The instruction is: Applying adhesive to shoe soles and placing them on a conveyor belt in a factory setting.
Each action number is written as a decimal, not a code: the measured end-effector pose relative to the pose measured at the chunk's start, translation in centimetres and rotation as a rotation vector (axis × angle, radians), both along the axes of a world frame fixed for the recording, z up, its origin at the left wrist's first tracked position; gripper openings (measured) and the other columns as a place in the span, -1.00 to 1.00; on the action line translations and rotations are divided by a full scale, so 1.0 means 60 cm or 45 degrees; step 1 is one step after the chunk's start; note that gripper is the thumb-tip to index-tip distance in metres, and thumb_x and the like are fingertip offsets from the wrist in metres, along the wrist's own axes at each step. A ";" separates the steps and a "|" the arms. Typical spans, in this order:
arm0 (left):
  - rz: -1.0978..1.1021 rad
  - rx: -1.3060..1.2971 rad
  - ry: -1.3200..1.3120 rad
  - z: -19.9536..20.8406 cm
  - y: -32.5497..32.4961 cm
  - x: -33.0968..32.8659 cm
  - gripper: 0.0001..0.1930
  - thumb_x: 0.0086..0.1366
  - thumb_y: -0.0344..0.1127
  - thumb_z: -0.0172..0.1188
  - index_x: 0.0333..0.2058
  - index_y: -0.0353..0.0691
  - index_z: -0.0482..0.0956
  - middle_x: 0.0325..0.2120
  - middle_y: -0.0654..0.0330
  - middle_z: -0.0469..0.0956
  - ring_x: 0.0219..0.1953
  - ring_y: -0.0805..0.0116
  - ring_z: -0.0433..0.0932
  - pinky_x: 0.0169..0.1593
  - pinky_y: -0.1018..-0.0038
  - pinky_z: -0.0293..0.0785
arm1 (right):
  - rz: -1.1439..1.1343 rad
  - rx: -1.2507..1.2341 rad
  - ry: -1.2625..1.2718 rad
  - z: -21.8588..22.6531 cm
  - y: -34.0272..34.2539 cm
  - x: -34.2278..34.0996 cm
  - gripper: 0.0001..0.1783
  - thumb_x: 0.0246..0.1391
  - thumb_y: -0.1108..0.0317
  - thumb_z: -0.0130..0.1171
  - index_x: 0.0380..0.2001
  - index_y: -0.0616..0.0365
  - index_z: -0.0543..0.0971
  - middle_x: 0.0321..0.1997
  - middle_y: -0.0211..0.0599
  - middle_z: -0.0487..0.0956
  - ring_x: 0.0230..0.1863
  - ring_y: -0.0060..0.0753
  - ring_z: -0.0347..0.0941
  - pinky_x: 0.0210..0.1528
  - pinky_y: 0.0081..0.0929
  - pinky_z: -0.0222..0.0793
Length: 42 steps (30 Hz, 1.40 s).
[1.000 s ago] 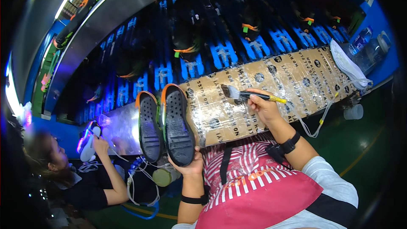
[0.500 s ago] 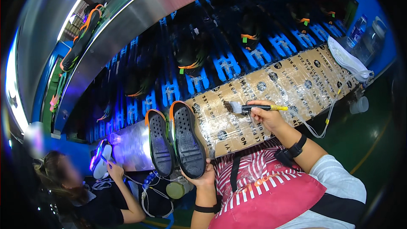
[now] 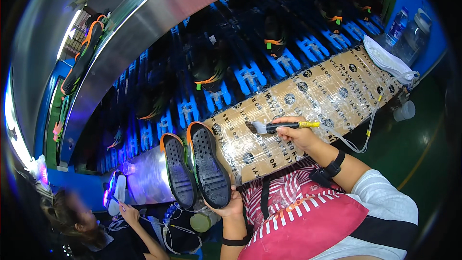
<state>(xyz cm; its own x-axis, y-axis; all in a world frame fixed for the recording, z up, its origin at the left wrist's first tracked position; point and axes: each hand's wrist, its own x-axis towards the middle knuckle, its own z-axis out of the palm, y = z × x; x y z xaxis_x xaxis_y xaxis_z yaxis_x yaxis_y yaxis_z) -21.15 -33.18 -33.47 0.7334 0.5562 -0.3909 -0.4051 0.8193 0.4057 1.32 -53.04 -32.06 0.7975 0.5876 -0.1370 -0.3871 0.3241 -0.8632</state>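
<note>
My left hand (image 3: 233, 207) grips the heel end of a black shoe sole piece (image 3: 210, 168) with an orange rim and holes through its front half. A matching black piece (image 3: 179, 171) stands beside it on the left; its heel end is close to my hand. My right hand (image 3: 297, 137) is closed around a flat paintbrush (image 3: 284, 127) with a black and yellow handle. The dark bristles point left, over the cardboard-covered ledge (image 3: 308, 103), a short way right of the held sole piece.
Beyond the ledge runs a dark conveyor with blue shoe racks (image 3: 250, 78) carrying dark shoes. A white shoe sole (image 3: 385, 60) lies at the ledge's right end, near a bottle (image 3: 397, 25) and a jug (image 3: 418, 36). At left, a co-worker's hand (image 3: 129, 213) works at another sole (image 3: 117, 193).
The whole view has shifted slightly. The brush is a little closer to the held sole piece, its handle tilted a bit. The co-worker's hand has moved lower. Both my grips are unchanged.
</note>
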 end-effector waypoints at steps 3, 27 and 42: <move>0.003 -0.023 0.017 0.003 0.007 0.003 -0.30 0.05 0.22 -0.06 0.05 -0.18 0.34 -0.06 -0.19 0.40 -0.43 0.12 0.51 -0.60 0.57 0.36 | 0.007 0.019 0.005 -0.001 0.000 -0.001 -0.67 -0.01 0.42 0.19 -0.14 0.29 0.52 -0.52 -0.38 0.51 -0.60 -0.74 0.32 -0.56 -0.81 0.24; 0.077 -0.165 0.271 0.056 0.028 0.029 -0.57 0.21 -0.02 -0.18 -0.20 -0.20 0.51 -0.31 0.07 0.55 -0.41 0.02 0.52 -0.46 0.45 0.53 | 0.031 -0.034 -0.033 0.003 0.001 -0.004 -0.68 -0.02 0.47 0.17 -0.14 0.32 0.49 -0.49 -0.31 0.52 -0.58 -0.69 0.35 -0.54 -0.77 0.29; -0.111 1.126 1.128 0.261 -0.036 -0.057 -0.42 0.22 -0.10 -0.03 0.16 -0.23 0.14 -0.06 0.13 0.36 -0.17 0.34 0.40 -0.20 0.34 0.34 | 0.036 -0.047 -0.114 -0.003 0.001 -0.005 -0.66 -0.03 0.33 0.22 -0.15 0.22 0.54 -0.50 -0.44 0.53 -0.56 -0.78 0.34 -0.52 -0.81 0.25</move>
